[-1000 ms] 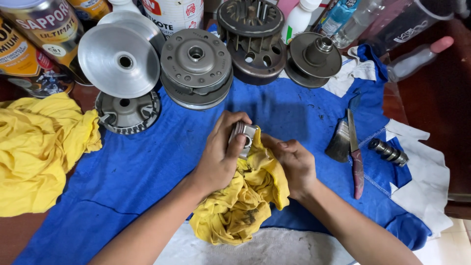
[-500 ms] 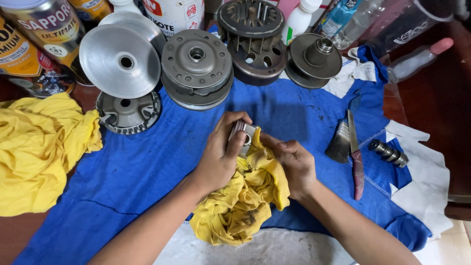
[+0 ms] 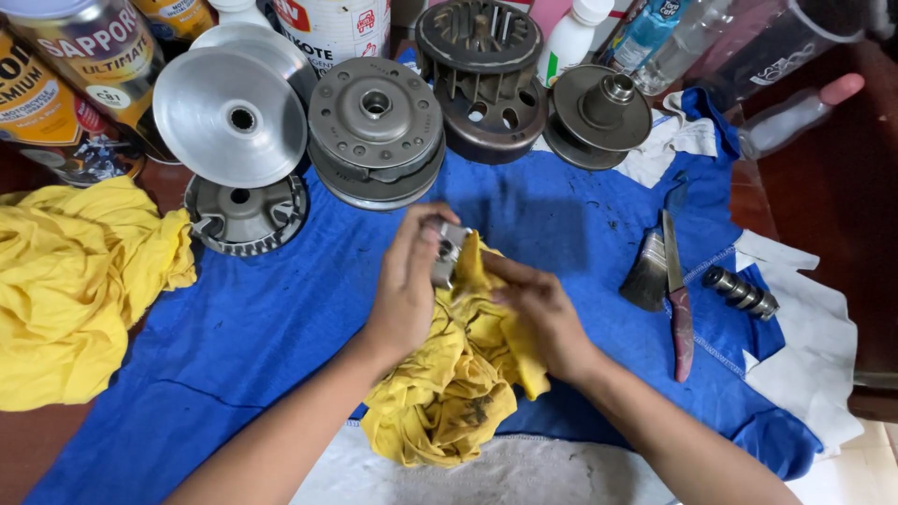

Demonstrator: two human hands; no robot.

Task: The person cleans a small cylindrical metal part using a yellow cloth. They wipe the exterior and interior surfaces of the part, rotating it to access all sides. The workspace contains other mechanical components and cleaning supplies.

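Centre of the frame: the left hand (image 3: 407, 285) grips the small metal part (image 3: 447, 252), now turned more upright than half a second ago, its end face toward the camera. The right hand (image 3: 535, 313) has slid its pinch of yellow rag (image 3: 468, 365) up against the part's right side, fingers closed on the cloth. So the wiping looks to have moved to a fresh face. The blue cloth (image 3: 281, 318) lies beneath; the paintbrush (image 3: 647, 271) sits untouched at right.

Bare blue cloth (image 3: 281, 318) left of the hands is wide open; far side's walled off by pulley discs (image 3: 376, 126), brush (image 3: 647, 271) and knife (image 3: 677, 295) crowd the right.
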